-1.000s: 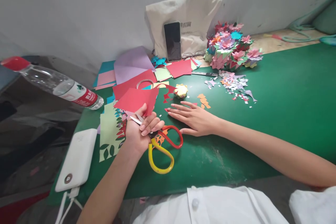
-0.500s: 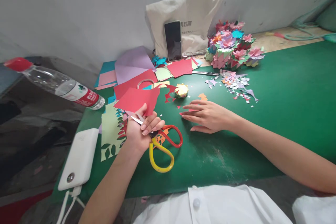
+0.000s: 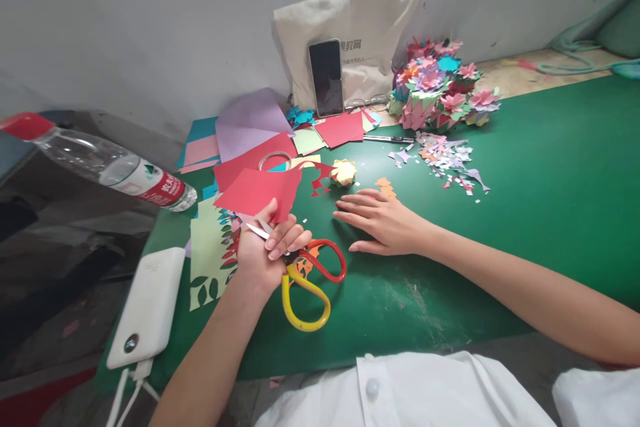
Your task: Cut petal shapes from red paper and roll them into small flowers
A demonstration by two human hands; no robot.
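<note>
Shifted right hand [image 3: 383, 223], spread over green tabletop [image 3: 520, 213], left hand [image 3: 266, 250] closed around scissors [image 3: 291, 270], grey wall [image 3: 150, 20] behind.

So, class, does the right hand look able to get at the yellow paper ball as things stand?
Probably yes: the right hand is spread palm down close to the yellow paper ball, and only green tabletop shows between them.

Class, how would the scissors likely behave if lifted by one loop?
The scissors would probably feel stiff, given their metallic-looking blades. Held by one loop, they may swing wider, since the blades stand slightly apart.
</note>
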